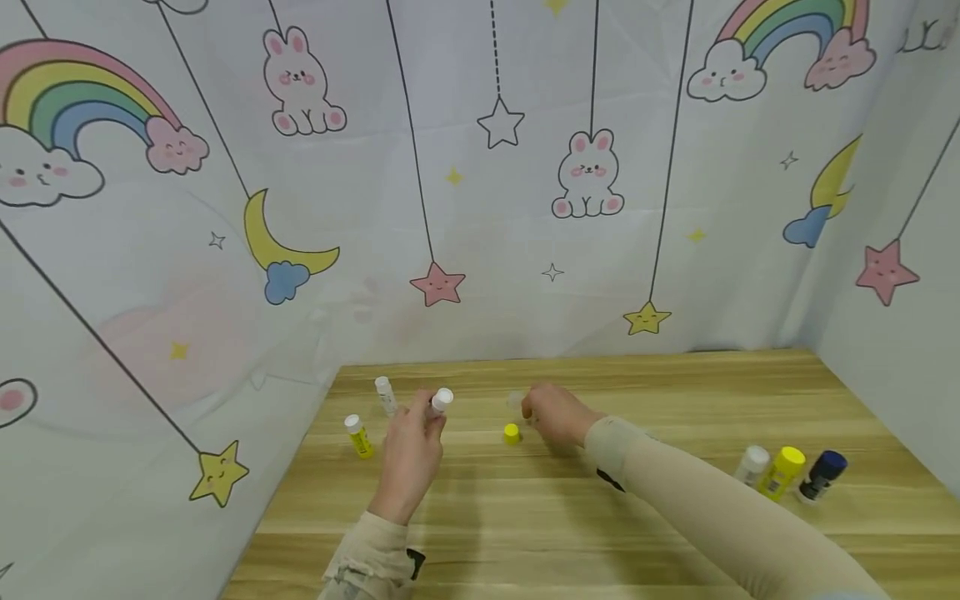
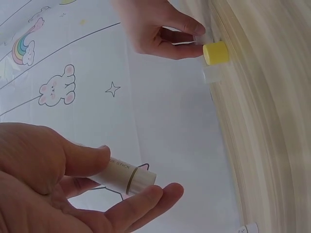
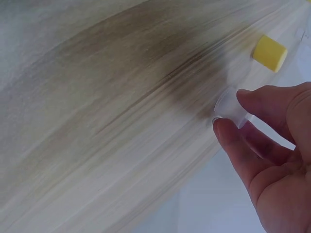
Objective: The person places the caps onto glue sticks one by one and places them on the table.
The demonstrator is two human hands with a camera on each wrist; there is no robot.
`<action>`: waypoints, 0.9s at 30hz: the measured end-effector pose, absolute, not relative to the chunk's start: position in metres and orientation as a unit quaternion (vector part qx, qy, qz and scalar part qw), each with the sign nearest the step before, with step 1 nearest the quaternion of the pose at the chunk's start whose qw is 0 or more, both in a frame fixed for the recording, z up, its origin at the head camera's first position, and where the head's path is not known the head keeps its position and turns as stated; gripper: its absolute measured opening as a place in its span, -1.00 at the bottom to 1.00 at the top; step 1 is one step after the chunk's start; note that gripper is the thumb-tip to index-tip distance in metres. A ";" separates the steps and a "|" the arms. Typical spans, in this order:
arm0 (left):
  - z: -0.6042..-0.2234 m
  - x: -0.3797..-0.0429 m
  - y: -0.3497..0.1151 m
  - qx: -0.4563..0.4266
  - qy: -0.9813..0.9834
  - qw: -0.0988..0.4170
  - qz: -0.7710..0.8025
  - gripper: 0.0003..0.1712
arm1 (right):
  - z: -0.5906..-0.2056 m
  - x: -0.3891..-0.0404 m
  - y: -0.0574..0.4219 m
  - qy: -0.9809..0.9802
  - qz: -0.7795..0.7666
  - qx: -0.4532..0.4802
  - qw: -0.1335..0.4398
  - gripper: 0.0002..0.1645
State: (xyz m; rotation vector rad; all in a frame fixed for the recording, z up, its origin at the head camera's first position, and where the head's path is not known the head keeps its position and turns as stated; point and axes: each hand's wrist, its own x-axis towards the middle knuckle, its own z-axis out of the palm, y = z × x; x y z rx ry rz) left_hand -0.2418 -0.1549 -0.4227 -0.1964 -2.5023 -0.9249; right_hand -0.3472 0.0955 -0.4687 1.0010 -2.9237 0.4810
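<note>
My left hand (image 1: 411,458) holds a white glue stick (image 2: 121,175) between thumb and fingers, its white end facing up in the head view. Across the wooden table, my right hand (image 1: 558,414) pinches a translucent cap (image 3: 231,107) between thumb and fingertips, at or just above the tabletop. Beside those fingers a yellow cap (image 1: 512,433) stands on the wood. A second translucent cap (image 2: 212,74) shows near the yellow one in the left wrist view. Left of my left hand stand a white glue stick (image 1: 386,397) and a yellow glue stick with a white top (image 1: 359,437).
On the right of the table (image 1: 525,533), beyond my right forearm, a white-topped stick (image 1: 752,464), a yellow stick (image 1: 782,472) and a dark blue stick (image 1: 822,477) stand in a row. A printed cloth (image 1: 510,217) hangs behind the table and at its sides.
</note>
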 end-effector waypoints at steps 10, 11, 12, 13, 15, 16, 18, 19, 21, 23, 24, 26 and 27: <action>-0.423 -0.240 -0.144 -0.077 -0.910 0.231 -0.335 -0.66 | -0.459 -0.338 0.110 -0.941 0.158 0.300 0.007 -0.69; -0.423 -0.240 -0.143 -0.079 -0.910 0.232 -0.335 -0.66 | -0.457 -0.337 0.111 -0.942 0.156 0.298 0.006 -0.70; -0.423 -0.240 -0.142 -0.081 -0.910 0.232 -0.334 -0.66 | -0.455 -0.336 0.112 -0.943 0.150 0.295 0.006 -0.71; -0.423 -0.240 -0.141 -0.083 -0.910 0.233 -0.333 -0.66 | -0.453 -0.335 0.113 -0.945 0.147 0.294 0.005 -0.72; -0.422 -0.240 -0.139 -0.087 -0.910 0.233 -0.333 -0.66 | -0.450 -0.332 0.117 -0.946 0.145 0.290 0.008 -0.74; -0.422 -0.240 -0.138 -0.089 -0.910 0.233 -0.332 -0.65 | -0.449 -0.331 0.118 -0.946 0.142 0.290 0.010 -0.74; -0.422 -0.241 -0.136 -0.092 -0.910 0.232 -0.331 -0.66 | -0.447 -0.328 0.122 -0.947 0.144 0.288 0.014 -0.73; -0.422 -0.241 -0.135 -0.093 -0.910 0.230 -0.332 -0.65 | -0.446 -0.326 0.124 -0.946 0.146 0.288 0.016 -0.72; -0.422 -0.241 -0.132 -0.094 -0.912 0.223 -0.332 -0.65 | -0.444 -0.323 0.128 -0.945 0.151 0.290 0.022 -0.71; -0.423 -0.241 -0.130 -0.092 -0.914 0.215 -0.332 -0.65 | -0.441 -0.319 0.132 -0.942 0.160 0.292 0.029 -0.69; -0.423 -0.240 -0.129 -0.091 -0.915 0.210 -0.332 -0.65 | -0.440 -0.317 0.134 -0.942 0.161 0.294 0.033 -0.69; -0.424 -0.240 -0.127 -0.090 -0.916 0.203 -0.334 -0.64 | -0.438 -0.313 0.137 -0.940 0.164 0.295 0.043 -0.70; -0.425 -0.240 -0.125 -0.090 -0.917 0.200 -0.334 -0.64 | -0.437 -0.312 0.139 -0.940 0.164 0.295 0.047 -0.70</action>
